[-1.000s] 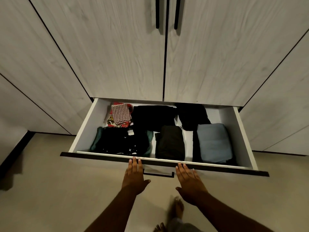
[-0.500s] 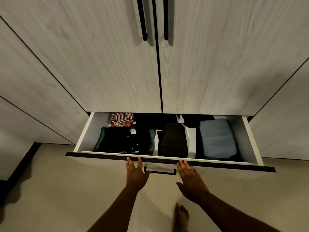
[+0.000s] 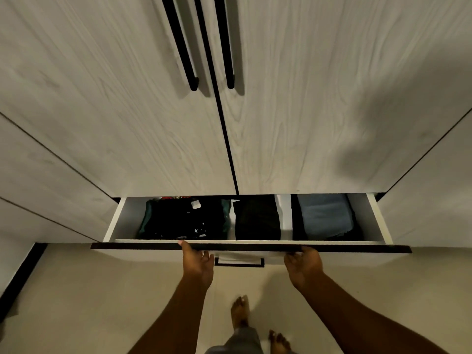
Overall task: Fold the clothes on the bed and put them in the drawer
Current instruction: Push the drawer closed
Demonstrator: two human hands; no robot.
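The white drawer (image 3: 378, 218) stands partly open at the foot of the wardrobe, only its front strip showing. Inside lie folded clothes: a black starred garment (image 3: 184, 221) on the left, a dark brown one (image 3: 256, 218) in the middle, a blue-grey one (image 3: 324, 213) on the right. My left hand (image 3: 198, 264) presses its straight fingers against the drawer's dark front edge (image 3: 127, 246), left of the black handle (image 3: 239, 262). My right hand (image 3: 304, 264) presses the front to the right of that handle.
Pale wood-grain wardrobe doors (image 3: 127, 111) with two long black bar handles (image 3: 189, 60) rise above the drawer. A beige floor (image 3: 89, 302) lies below, with my bare feet (image 3: 240, 312) on it. A dark skirting strip (image 3: 23, 274) runs along the left.
The drawer has slid inward under both hands; the back row of clothes is now hidden beneath the wardrobe doors. My view has moved closer and tilted up.
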